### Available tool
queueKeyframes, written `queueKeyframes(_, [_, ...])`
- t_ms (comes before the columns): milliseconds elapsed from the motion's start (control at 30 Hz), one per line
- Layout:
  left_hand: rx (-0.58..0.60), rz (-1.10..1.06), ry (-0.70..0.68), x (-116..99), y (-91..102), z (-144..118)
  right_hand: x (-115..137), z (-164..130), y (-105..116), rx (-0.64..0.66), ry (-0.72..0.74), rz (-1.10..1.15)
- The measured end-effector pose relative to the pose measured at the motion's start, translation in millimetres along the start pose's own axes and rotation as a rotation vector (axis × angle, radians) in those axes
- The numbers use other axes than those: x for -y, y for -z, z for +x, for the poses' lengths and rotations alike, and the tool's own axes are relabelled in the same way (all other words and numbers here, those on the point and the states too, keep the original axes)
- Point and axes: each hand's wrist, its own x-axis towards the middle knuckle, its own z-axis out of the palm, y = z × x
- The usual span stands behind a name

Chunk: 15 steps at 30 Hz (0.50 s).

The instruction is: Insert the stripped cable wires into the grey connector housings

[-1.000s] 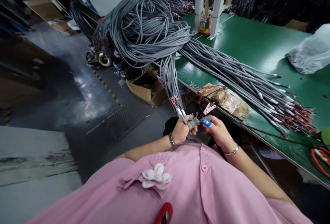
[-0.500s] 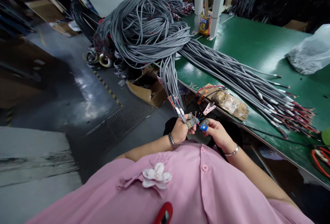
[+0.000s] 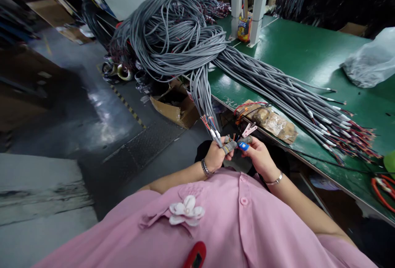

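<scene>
My left hand [image 3: 217, 152], with grey covers on its fingers, is closed around grey cables [image 3: 201, 91] near their stripped ends. Small coloured wires [image 3: 232, 137] stick out between my two hands. My right hand [image 3: 258, 154] pinches at these wires, its thumb in a blue cover [image 3: 243, 146] and its forefinger in a grey one. The fingertips of both hands almost meet, and the exact wire pinched is hidden. Just left of my left hand, more cable ends show bare red, orange and blue wires [image 3: 208, 122] above white sleeves.
A big coil of grey cable [image 3: 182, 33] lies on the green table [image 3: 296, 50], with a long bundle [image 3: 277, 82] stretching right. Close by are a pink clip [image 3: 249, 130] and a taped block [image 3: 271, 124]. An open carton [image 3: 168, 109] stands on the floor.
My right hand has shifted slightly left and up, its fingertips now closer to my left hand over the wires. My left hand has kept its hold on the cables.
</scene>
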Motion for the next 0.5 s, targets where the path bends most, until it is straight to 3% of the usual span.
queueKeyframes(133, [-0.002, 0.021, -0.014, 2.4, 0.2, -0.1, -1.4, 1.0, -4.1, -0.050, 0.003, -0.014])
queueKeyframes(500, [-0.031, 0.026, -0.045, 2.0, -0.1, 0.2, -7.7, 0.2, -4.9, -0.076, -0.180, 0.182])
